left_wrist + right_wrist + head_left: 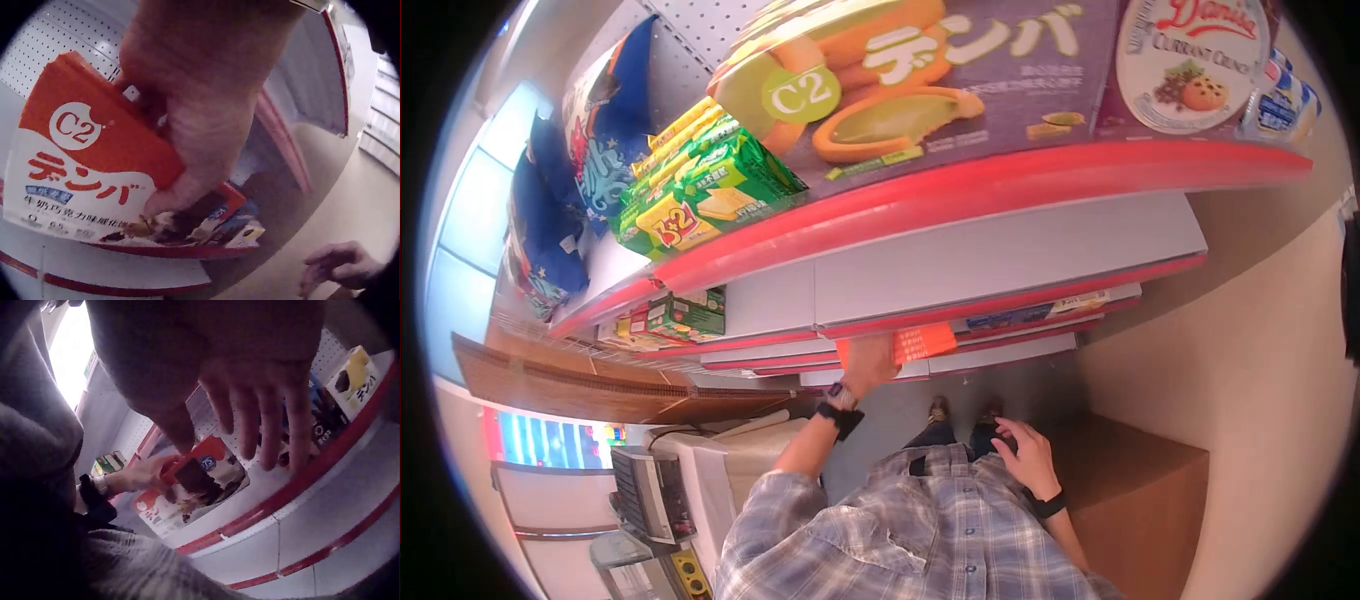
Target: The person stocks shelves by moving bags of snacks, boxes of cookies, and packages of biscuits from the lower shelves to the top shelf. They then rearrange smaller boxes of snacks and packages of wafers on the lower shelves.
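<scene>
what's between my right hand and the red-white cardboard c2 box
Bare air: the head view shows only grey floor and shoes between the right hand and the red-white cardboard box.

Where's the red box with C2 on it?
In the left wrist view, the red box is gripped by the left hand, at a red-edged shelf.

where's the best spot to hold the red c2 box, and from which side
Probably the edge nearest the person, coming in from the aisle side, with the grip across front and back faces. The red C2 box is flat and thin, and the left hand pinches it at that edge.
</scene>
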The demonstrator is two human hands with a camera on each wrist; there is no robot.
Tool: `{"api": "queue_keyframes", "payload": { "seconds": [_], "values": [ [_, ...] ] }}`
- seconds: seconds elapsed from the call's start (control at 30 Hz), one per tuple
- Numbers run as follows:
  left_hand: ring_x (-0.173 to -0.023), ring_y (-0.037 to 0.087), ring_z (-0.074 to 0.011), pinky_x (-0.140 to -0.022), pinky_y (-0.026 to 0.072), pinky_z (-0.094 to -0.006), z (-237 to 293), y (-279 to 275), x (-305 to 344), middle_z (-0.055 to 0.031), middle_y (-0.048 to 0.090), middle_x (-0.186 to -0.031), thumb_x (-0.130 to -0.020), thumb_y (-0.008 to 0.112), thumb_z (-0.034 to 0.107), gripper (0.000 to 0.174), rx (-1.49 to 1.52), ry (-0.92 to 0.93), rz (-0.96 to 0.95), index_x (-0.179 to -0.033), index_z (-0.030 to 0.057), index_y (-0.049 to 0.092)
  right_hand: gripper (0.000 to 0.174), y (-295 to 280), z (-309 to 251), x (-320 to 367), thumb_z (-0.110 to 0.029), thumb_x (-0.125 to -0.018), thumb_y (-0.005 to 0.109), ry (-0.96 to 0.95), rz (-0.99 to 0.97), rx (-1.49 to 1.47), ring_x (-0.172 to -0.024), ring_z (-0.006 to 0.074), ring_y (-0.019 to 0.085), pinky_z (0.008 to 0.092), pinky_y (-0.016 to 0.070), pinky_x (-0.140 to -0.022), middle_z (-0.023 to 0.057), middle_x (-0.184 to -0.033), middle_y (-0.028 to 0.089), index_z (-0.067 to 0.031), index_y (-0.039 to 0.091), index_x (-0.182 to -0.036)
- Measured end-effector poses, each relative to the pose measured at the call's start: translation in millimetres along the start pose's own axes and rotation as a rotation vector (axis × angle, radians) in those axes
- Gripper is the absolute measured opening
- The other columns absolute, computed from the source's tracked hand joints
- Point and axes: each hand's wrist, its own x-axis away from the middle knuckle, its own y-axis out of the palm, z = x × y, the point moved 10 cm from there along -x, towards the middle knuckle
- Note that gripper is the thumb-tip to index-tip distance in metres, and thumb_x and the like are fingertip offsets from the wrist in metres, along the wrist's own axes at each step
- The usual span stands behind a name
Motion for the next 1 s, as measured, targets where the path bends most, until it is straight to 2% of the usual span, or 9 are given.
{"api": "queue_keyframes", "payload": {
  "seconds": [0.03, 0.13, 0.2, 0.3, 0.47, 0.53, 0.6, 0.77, 1.0],
  "values": [
    [-0.114, 0.063, -0.039, -0.097, 0.0487, -0.0518, 11, -24, 17, -0.0238, 0.064, -0.121, -0.068, 0.081, 0.027, 0.071, -0.034, 0.065, 0.173, -0.13, 0.0041, 0.054, 0.042, 3, -2, -6, -0.018, -0.087, 0.075, -0.007, -0.011, -0.003, -0.1, 0.0351, 0.068, 0.0435, 0.0543, -0.086, 0.0132, -0.109, 0.071, -0.0054, 0.065, -0.126],
    [-0.112, 0.06, -0.0355, -0.093, 0.0471, -0.0481, 34, -50, 63, -0.0162, 0.063, -0.112, -0.067, 0.082, 0.026, 0.076, 0.045, 0.112, 0.143, -0.131, 0.0038, 0.048, 0.063, 10, -25, -36, -0.02, -0.083, 0.08, -0.083, -0.049, 0.058, -0.117, 0.038, 0.061, 0.0437, 0.0517, -0.096, 0.018, -0.128, 0.063, -0.0046, 0.055, -0.139],
    [-0.11, 0.061, -0.0361, -0.091, 0.0474, -0.0482, 58, -86, 85, -0.0167, 0.062, -0.112, -0.065, 0.083, 0.026, 0.078, 0.128, 0.116, 0.121, -0.132, 0.0039, 0.049, 0.101, 5, -71, -56, -0.023, -0.07, 0.091, -0.249, -0.006, 0.119, -0.128, 0.0386, 0.056, 0.0435, 0.0461, -0.108, 0.0217, -0.143, 0.052, -0.004, 0.037, -0.153],
    [-0.105, 0.062, -0.0361, -0.087, 0.0474, -0.0479, 87, -142, 106, -0.0164, 0.061, -0.111, -0.064, 0.084, 0.026, 0.08, 0.264, 0.175, 0.098, -0.134, 0.0045, 0.051, 0.116, 12, -114, -82, -0.026, -0.065, 0.094, -0.406, -0.036, 0.116, -0.137, 0.043, 0.044, 0.0503, 0.042, -0.111, 0.0256, -0.148, 0.044, -0.0012, 0.026, -0.156],
    [-0.101, 0.06, -0.0329, -0.09, 0.0448, -0.0458, 108, -235, 132, -0.0123, 0.061, -0.109, -0.063, 0.081, 0.022, 0.084, 0.097, 0.328, 0.25, -0.139, 0.0062, 0.051, 0.115, -19, -175, -96, -0.029, -0.061, 0.094, -0.459, -0.162, -0.136, -0.129, 0.0435, 0.05, 0.0523, 0.0358, -0.116, 0.0228, -0.14, 0.051, 0.0002, 0.031, -0.152],
    [-0.105, 0.059, -0.0335, -0.096, 0.0434, -0.0463, 106, -261, 129, -0.0126, 0.061, -0.114, -0.061, 0.079, 0.019, 0.086, 0.058, 0.363, 0.304, -0.141, 0.0063, 0.051, 0.107, -44, -222, -90, -0.034, -0.06, 0.094, -0.796, 0.027, 0.05, -0.126, 0.0416, 0.053, 0.0591, 0.0325, -0.117, 0.0213, -0.135, 0.053, -0.0007, 0.04, -0.146],
    [-0.115, 0.056, -0.0348, -0.102, 0.0398, -0.0481, 103, -291, 118, -0.0152, 0.058, -0.122, -0.062, 0.076, 0.012, 0.086, 0.12, 0.403, 0.43, -0.142, 0.0052, 0.048, 0.106, -58, -241, -108, -0.042, -0.056, 0.094, -0.85, 0.126, 0.219, -0.127, 0.0412, 0.053, 0.0646, 0.0283, -0.118, 0.0213, -0.133, 0.055, -0.0015, 0.044, -0.141],
    [-0.124, 0.054, -0.0403, -0.107, 0.0406, -0.0501, 68, -303, 38, -0.0192, 0.059, -0.128, -0.064, 0.078, 0.015, 0.08, 0.143, 0.385, 0.558, -0.138, 0.005, 0.05, 0.1, -73, -228, -200, -0.028, -0.062, 0.095, -0.57, 0.176, -0.063, -0.126, 0.0416, 0.057, 0.0479, 0.0432, -0.111, 0.0227, -0.134, 0.058, 0.0006, 0.042, -0.141],
    [-0.121, 0.059, -0.043, -0.1, 0.0486, -0.0501, 63, -272, -9, -0.0246, 0.062, -0.13, -0.07, 0.084, 0.027, 0.08, 0.239, 0.431, 0.391, -0.139, 0.0041, 0.05, 0.105, -52, -188, -233, -0.013, -0.061, 0.095, -0.432, -0.044, -0.118, -0.129, 0.034, 0.058, 0.0404, 0.046, -0.107, 0.0227, -0.137, 0.058, 0.0016, 0.037, -0.147]
  ]
}}
